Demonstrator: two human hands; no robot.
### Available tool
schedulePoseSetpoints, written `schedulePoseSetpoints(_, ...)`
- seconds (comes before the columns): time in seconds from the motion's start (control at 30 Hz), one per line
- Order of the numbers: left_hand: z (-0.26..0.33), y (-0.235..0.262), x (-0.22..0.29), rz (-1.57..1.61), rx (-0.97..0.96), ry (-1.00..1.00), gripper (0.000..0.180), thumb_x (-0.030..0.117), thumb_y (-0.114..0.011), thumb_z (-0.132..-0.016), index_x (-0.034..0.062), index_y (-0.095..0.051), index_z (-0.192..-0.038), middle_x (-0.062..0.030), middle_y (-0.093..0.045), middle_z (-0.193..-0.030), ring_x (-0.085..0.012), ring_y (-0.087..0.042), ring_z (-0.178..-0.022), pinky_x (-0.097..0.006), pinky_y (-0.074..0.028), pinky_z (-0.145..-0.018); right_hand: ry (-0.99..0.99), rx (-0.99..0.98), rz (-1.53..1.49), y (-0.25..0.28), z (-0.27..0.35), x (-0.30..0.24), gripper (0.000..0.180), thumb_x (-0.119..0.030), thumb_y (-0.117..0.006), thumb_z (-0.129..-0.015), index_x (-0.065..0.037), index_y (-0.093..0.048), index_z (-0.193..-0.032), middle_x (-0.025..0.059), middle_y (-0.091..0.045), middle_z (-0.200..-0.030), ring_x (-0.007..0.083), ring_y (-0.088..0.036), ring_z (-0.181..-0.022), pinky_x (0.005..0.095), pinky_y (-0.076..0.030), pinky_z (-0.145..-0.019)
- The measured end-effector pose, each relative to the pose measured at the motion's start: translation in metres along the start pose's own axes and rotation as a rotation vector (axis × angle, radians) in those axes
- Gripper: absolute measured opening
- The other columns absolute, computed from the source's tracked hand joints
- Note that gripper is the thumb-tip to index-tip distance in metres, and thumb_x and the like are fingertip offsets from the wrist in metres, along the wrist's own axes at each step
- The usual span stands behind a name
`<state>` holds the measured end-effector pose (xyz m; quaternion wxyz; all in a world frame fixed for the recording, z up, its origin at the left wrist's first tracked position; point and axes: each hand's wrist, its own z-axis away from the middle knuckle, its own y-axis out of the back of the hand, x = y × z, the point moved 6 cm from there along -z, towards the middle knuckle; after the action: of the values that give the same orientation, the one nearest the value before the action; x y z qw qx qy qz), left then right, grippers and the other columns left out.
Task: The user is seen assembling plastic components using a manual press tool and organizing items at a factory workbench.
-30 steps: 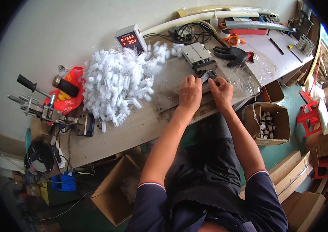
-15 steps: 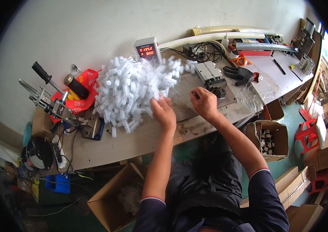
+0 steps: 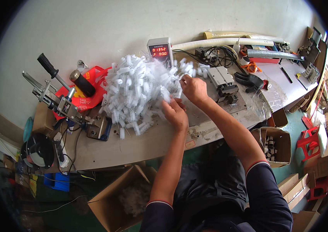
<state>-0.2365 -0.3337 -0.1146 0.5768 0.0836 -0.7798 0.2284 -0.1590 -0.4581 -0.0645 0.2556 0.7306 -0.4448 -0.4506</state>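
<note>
Mostly ridged, white plastic pieces [image 3: 133, 92]

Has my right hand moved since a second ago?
Yes, your right hand moved left, away from the metal block, toward the white pile.

from where i stand, the heaped pieces [image 3: 131, 92] are a frosty white, and the wall [image 3: 113, 27] is a paler, greyish white. the bag [image 3: 97, 96] is bright red with a yellow patch; the lever handle [image 3: 48, 65] is black. red figures glow on the dark face of the white counter box [image 3: 159, 43]. the glove [image 3: 249, 80] is black with a red cuff, the cord [image 3: 251, 68] vivid orange. both navy sleeves [image 3: 268, 185] have a thin red and white striped edge. the stool [image 3: 308, 140] is red, the bin [image 3: 57, 182] blue, the carton [image 3: 106, 201] tan.
</note>
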Motion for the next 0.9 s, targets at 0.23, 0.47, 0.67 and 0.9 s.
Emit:
schedulePoseSetpoints(0.23,-0.001,-0.004,-0.002,-0.021,-0.024,0.026,0.014,0.013,-0.048,-0.110,0.0006,-0.052,-0.115,-0.0070,-0.066,-0.086,-0.0113,-0.060,-0.059,-0.027,-0.050,-0.049,-0.038,0.168,-0.510,0.049,0.059,0.038,0.017,-0.015,-0.072,-0.090,0.001,-0.072,-0.090,0.0206,-0.072,-0.077,0.0365,-0.073,-0.071,0.0384,-0.057,-0.066)
schedulePoseSetpoints(0.47,-0.002,-0.005,-0.006,-0.081,-0.051,0.040,0.014,0.013,-0.048,-0.109,0.0006,-0.054,-0.113,-0.0071,-0.067,-0.087,-0.0110,-0.062,-0.059,-0.026,-0.050,-0.048,-0.224,0.045,-0.305,0.073,0.127,0.063,0.017,-0.022,-0.077,-0.086,-0.006,-0.074,-0.086,0.0151,-0.073,-0.074,0.0332,-0.073,-0.071,0.0418,-0.057,-0.067)
schedulePoseSetpoints(0.67,-0.001,-0.005,-0.014,-0.109,-0.066,0.050,0.015,0.013,-0.047,-0.110,0.0008,-0.054,-0.115,-0.0070,-0.067,-0.087,-0.0104,-0.062,-0.060,-0.026,-0.050,-0.048,-0.131,0.012,-0.178,0.085,0.144,0.063,0.015,-0.020,-0.070,-0.084,-0.006,-0.070,-0.080,0.0130,-0.070,-0.077,0.0352,-0.070,-0.076,0.0465,-0.055,-0.069)
schedulePoseSetpoints(0.9,0.004,-0.008,-0.010,-0.140,-0.093,0.013,0.016,0.014,-0.048,-0.110,-0.0005,-0.054,-0.114,-0.0074,-0.068,-0.087,-0.0104,-0.062,-0.060,-0.026,-0.050,-0.049,-0.151,0.111,-0.153,0.098,0.166,0.090,0.015,-0.020,-0.068,-0.083,-0.006,-0.068,-0.078,0.0151,-0.069,-0.079,0.0385,-0.069,-0.078,0.0484,-0.054,-0.069)
